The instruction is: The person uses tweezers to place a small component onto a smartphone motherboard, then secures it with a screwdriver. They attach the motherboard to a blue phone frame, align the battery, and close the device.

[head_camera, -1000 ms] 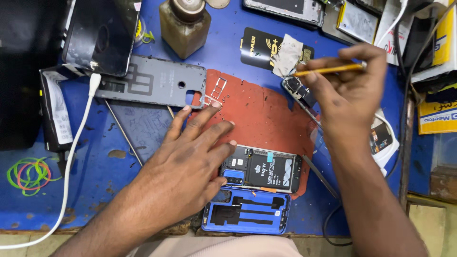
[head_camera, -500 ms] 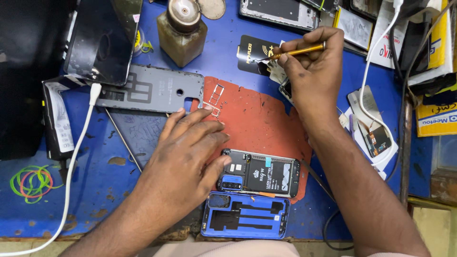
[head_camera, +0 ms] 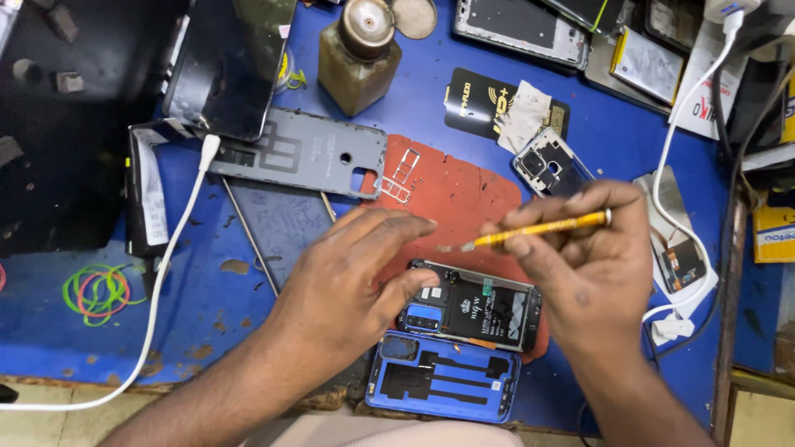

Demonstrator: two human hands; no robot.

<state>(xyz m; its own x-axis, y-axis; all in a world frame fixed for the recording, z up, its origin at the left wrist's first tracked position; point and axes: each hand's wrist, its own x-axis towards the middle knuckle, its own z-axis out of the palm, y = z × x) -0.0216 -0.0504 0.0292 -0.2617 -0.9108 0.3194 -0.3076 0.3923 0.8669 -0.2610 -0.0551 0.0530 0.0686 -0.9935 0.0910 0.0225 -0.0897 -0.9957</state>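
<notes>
Near the front edge of the blue worktable (head_camera: 646, 141), the left hand (head_camera: 348, 281) lies with fingers spread flat, steadying the opened black phone (head_camera: 472, 308) on the red mat (head_camera: 447, 194), while the right hand (head_camera: 592, 265) pinches a slim yellow screwdriver (head_camera: 538, 230), tip poised just above it.

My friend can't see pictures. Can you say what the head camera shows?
A person's right hand holds a yellow tool above an opened phone, while the left hand rests by the phone on a red mat. A blue back cover, a grey panel and a brown bottle lie around on the blue table.
</notes>
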